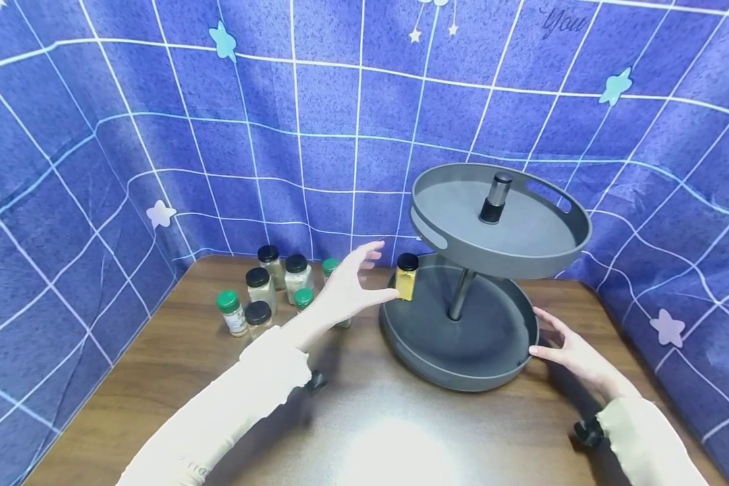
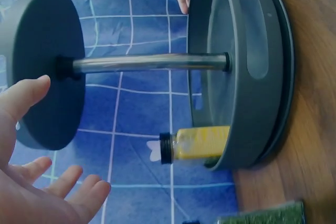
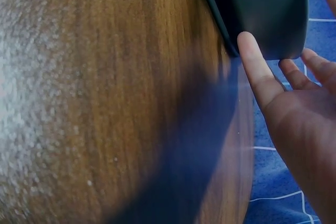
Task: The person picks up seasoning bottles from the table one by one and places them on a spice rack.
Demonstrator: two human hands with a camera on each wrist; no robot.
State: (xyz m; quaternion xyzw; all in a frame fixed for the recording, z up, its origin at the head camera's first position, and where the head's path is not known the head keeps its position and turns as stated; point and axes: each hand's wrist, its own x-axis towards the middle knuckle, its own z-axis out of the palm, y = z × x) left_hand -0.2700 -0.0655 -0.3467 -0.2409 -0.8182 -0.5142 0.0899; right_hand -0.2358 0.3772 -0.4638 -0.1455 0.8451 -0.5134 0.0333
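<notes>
The left hand (image 1: 347,287) had its grip apart near the yellow jar (image 1: 406,282); the right hand (image 1: 574,352), fingers apart, touched the lower tray (image 1: 486,347).

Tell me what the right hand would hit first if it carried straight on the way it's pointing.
The right hand would most likely meet the side of the grey lower tray first; it appears to be touching it now, though depth makes firm contact hard to confirm.
</notes>
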